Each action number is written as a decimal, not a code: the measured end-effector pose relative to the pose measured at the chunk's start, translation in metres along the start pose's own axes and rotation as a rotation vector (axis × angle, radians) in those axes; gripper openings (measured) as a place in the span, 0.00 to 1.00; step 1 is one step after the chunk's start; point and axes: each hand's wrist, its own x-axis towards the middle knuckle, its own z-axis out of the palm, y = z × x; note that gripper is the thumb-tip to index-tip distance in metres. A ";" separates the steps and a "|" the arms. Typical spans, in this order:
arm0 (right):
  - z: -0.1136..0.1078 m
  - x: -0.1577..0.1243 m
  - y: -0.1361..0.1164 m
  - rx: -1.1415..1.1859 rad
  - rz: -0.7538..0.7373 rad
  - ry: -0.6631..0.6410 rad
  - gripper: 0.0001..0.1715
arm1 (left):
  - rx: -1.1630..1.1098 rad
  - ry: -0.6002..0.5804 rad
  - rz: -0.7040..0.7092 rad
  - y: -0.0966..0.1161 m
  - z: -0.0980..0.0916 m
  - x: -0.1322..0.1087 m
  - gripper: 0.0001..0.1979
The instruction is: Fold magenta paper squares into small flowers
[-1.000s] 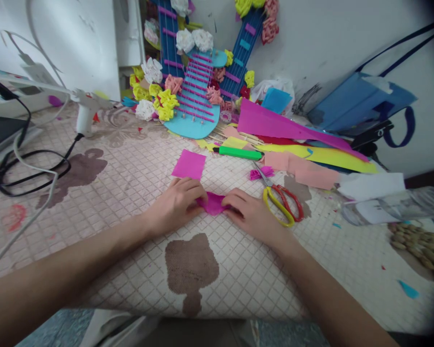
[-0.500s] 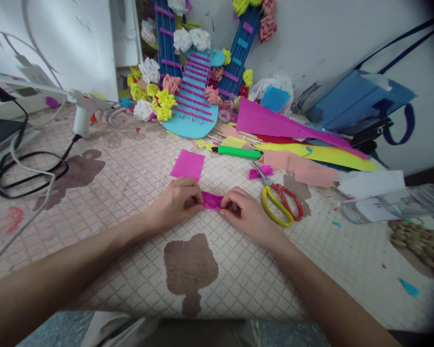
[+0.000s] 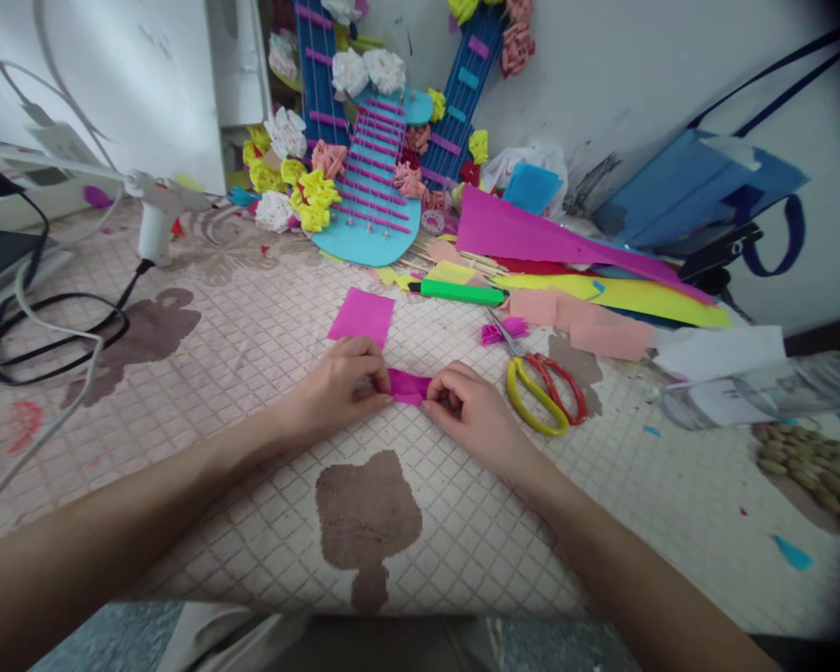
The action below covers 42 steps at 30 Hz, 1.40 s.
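Observation:
A small folded strip of magenta paper stretches between my two hands, low over the table. My left hand pinches its left end, and my right hand pinches the right end; the fingertips hide both ends. Just beyond my left hand lies a flat magenta paper square. To the right of my right hand rest scissors with one yellow and one red handle, blades pointing away. By their tips sits a bunched magenta paper piece.
A green marker and coloured paper sheets lie behind the scissors. Guitar-shaped crafts with paper flowers lean at the back wall. A glue gun stands at left with a black cord. On the right are a plastic bottle and peanuts.
Both hands keep their pinch on the magenta strip, with barely any movement. The whole view has shifted very slightly.

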 end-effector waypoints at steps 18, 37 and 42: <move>0.004 0.001 0.000 -0.040 0.020 0.043 0.09 | 0.045 0.046 -0.058 0.001 0.006 0.003 0.05; 0.008 0.003 -0.001 -0.093 0.018 0.062 0.09 | 0.149 0.072 -0.080 0.007 0.010 0.004 0.07; 0.008 0.003 -0.001 -0.089 0.016 0.062 0.09 | 0.162 0.063 -0.103 0.009 0.010 0.004 0.06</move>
